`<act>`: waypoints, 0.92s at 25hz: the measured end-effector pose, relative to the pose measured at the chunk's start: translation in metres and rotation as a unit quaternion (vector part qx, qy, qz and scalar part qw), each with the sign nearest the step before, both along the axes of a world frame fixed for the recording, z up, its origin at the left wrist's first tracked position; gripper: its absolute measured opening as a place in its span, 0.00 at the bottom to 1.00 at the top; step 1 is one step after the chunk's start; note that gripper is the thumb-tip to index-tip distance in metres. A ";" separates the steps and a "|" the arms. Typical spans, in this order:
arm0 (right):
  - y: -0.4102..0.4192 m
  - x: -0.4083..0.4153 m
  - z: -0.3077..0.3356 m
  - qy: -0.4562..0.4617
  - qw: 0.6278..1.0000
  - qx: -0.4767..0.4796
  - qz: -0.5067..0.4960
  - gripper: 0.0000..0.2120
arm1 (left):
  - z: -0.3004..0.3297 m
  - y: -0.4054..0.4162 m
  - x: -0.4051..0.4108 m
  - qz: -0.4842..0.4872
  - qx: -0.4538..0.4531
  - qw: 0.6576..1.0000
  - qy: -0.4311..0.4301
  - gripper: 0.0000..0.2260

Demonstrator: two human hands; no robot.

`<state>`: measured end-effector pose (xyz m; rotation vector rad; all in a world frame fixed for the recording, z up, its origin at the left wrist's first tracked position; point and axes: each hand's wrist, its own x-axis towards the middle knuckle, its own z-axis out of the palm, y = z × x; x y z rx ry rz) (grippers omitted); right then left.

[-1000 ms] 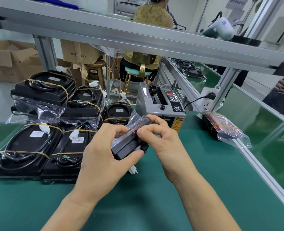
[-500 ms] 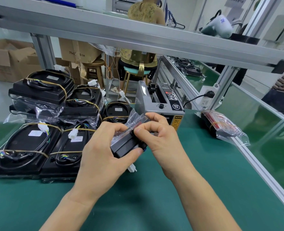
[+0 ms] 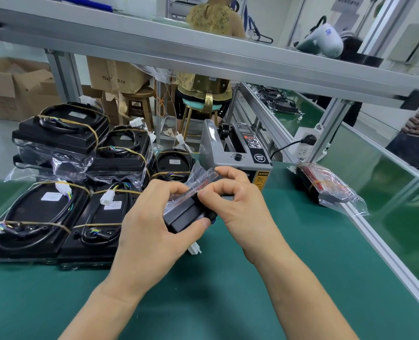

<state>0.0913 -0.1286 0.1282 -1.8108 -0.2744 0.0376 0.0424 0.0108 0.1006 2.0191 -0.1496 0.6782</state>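
Both our hands hover low over the green desk (image 3: 203, 303), whose mat fills the front of our view and runs right to an aluminium rail (image 3: 375, 253). To our left on it lie black housings (image 3: 41, 217), bound with rubber bands over coiled cables, some stacked and wrapped in clear film. Behind our hands stands a grey tape dispenser (image 3: 235, 153). To its right a bagged red part (image 3: 326, 185) lies at the desk's edge, near a white socket (image 3: 304, 143) with a plug in it. An aluminium shelf (image 3: 203, 57) crosses overhead. Beyond it a person in a yellow top (image 3: 206, 20) sits with their back to us, and cardboard boxes (image 3: 12, 87) stand at far left.

We hold a small black module (image 3: 186, 213) just above the desk. Our left hand (image 3: 149, 231) grips it from below, thumb on its near end and fingers (image 3: 176, 190) curled over its far side. Our right hand (image 3: 242, 207) is curled too, thumb and forefinger pinching the clear bag (image 3: 198, 177) at the module's upper edge. A white connector (image 3: 195, 249) hangs beneath the module.
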 end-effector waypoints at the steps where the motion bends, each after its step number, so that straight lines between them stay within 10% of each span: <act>1: 0.001 -0.002 0.000 -0.010 1.000 -0.012 -0.005 0.10 | 0.000 0.000 0.000 0.000 -0.002 1.000 0.000 0.20; 13: 0.007 0.006 -0.014 -0.004 0.998 0.023 -0.053 0.19 | 0.002 0.002 0.000 0.013 0.022 1.000 0.018 0.19; 18: 0.009 0.014 -0.021 -0.034 0.997 0.014 -0.062 0.20 | 0.011 -0.002 0.012 0.086 0.169 0.981 0.035 0.23; 23: -0.037 0.033 -0.037 0.092 0.992 0.086 -0.020 0.24 | 0.000 0.018 0.022 0.006 -0.091 0.995 0.046 0.22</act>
